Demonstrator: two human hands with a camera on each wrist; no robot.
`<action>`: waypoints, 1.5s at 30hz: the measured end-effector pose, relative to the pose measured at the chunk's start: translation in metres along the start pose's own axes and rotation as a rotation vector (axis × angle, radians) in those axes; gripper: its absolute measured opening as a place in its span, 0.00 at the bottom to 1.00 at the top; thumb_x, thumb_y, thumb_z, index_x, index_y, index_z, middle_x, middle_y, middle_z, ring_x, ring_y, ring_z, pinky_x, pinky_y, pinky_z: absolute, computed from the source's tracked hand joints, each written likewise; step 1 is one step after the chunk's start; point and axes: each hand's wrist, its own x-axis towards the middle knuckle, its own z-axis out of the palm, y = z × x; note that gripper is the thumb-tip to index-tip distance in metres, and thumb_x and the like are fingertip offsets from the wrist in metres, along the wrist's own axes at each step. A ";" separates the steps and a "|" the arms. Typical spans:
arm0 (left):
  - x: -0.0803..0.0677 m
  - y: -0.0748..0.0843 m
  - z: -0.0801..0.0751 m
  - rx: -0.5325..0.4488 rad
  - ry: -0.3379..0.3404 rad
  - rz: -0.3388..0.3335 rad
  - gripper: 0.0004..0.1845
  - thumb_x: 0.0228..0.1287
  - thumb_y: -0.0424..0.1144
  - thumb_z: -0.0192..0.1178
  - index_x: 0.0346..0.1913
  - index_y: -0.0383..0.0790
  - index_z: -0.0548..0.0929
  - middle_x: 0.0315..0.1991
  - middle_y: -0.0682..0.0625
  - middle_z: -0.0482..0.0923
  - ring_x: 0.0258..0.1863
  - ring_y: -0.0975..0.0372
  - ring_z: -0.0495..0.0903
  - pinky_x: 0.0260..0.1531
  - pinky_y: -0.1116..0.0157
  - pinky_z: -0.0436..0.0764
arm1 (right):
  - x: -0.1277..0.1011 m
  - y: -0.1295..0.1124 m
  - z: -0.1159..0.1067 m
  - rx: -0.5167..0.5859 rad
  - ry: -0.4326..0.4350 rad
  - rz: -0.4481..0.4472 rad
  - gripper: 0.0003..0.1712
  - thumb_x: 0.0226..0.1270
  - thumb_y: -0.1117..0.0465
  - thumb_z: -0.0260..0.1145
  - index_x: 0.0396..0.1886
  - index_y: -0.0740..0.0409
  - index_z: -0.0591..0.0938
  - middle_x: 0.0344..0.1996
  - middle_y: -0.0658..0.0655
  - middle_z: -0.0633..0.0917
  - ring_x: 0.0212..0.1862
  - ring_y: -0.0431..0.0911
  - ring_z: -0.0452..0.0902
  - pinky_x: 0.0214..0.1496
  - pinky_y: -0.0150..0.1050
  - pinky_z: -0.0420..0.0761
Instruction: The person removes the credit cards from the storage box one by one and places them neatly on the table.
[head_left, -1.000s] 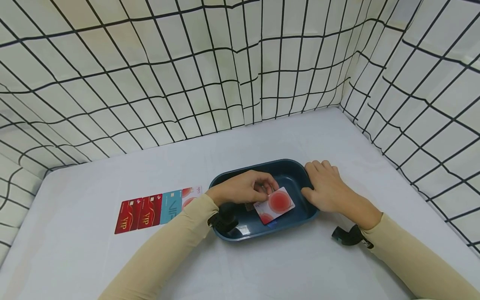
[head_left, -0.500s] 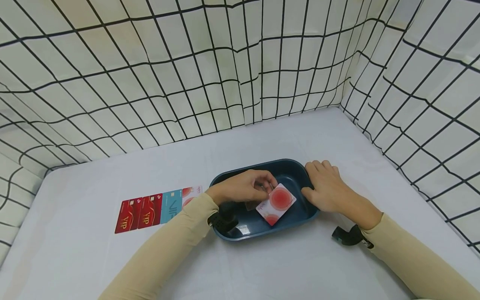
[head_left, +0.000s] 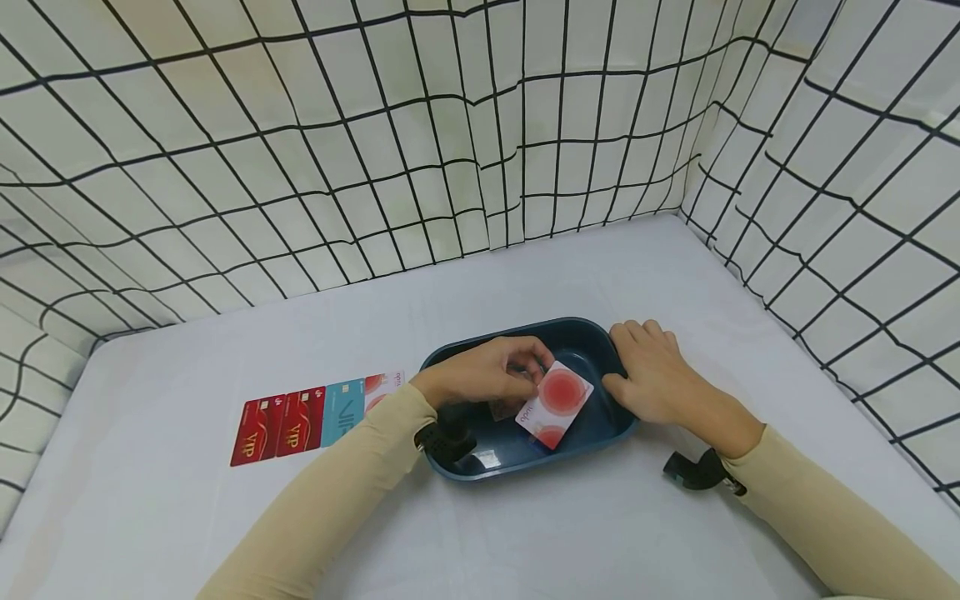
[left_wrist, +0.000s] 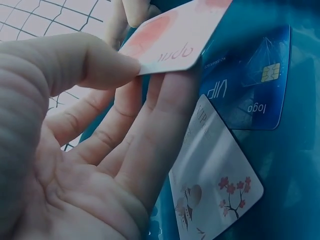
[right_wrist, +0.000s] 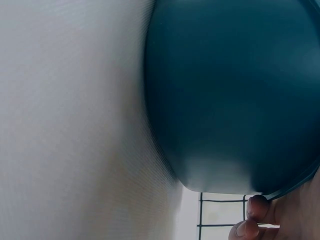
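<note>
My left hand is over the dark blue tray, pinching a white and pink card between thumb and fingers. In the left wrist view, a blue VIP card and a white card with a blossom print lie in the tray below that hand. The right hand grips the tray's right end at the rim. Its wrist view shows the tray's outer wall and some fingertips at the rim.
Left of the tray, two red VIP cards, a light blue card and a pink and white card, partly behind the left sleeve, lie in a row on the white table. A black wire grid borders the back and right.
The pinched card has turned within the left hand's fingers, becoming more upright in the head view. The right hand and the tray have stayed in place.
</note>
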 end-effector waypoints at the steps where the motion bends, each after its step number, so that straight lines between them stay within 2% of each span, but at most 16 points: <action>1: 0.000 0.000 0.000 -0.005 0.002 -0.002 0.19 0.69 0.36 0.63 0.61 0.44 0.75 0.44 0.48 0.82 0.34 0.59 0.82 0.34 0.64 0.85 | 0.000 0.000 0.000 -0.002 -0.001 0.000 0.19 0.63 0.55 0.60 0.48 0.62 0.73 0.39 0.60 0.76 0.47 0.55 0.65 0.44 0.47 0.62; 11: -0.001 0.001 -0.003 -0.073 0.012 -0.003 0.19 0.70 0.35 0.62 0.61 0.43 0.75 0.45 0.47 0.82 0.38 0.59 0.84 0.38 0.62 0.88 | 0.000 -0.004 -0.005 -0.002 0.006 -0.010 0.18 0.64 0.55 0.59 0.47 0.63 0.73 0.39 0.60 0.76 0.46 0.55 0.66 0.44 0.48 0.63; 21: -0.004 0.004 -0.005 -0.141 0.062 0.005 0.18 0.68 0.33 0.59 0.59 0.41 0.75 0.46 0.48 0.81 0.38 0.58 0.85 0.37 0.61 0.89 | 0.002 -0.004 -0.003 0.005 -0.007 -0.002 0.20 0.64 0.54 0.60 0.50 0.64 0.74 0.41 0.61 0.77 0.46 0.55 0.66 0.44 0.48 0.63; 29: -0.006 0.007 -0.005 -0.245 0.110 0.018 0.17 0.69 0.32 0.56 0.59 0.37 0.74 0.47 0.46 0.82 0.41 0.58 0.83 0.40 0.60 0.90 | 0.002 -0.006 0.000 0.012 -0.003 0.006 0.18 0.63 0.55 0.60 0.47 0.63 0.74 0.37 0.59 0.76 0.43 0.54 0.64 0.40 0.45 0.59; 45: -0.018 0.015 -0.011 -0.289 0.237 0.023 0.15 0.69 0.32 0.57 0.57 0.38 0.73 0.46 0.46 0.83 0.43 0.57 0.83 0.40 0.57 0.91 | -0.002 -0.007 -0.001 0.010 0.006 0.009 0.20 0.63 0.55 0.60 0.48 0.64 0.75 0.40 0.61 0.77 0.44 0.55 0.65 0.42 0.45 0.61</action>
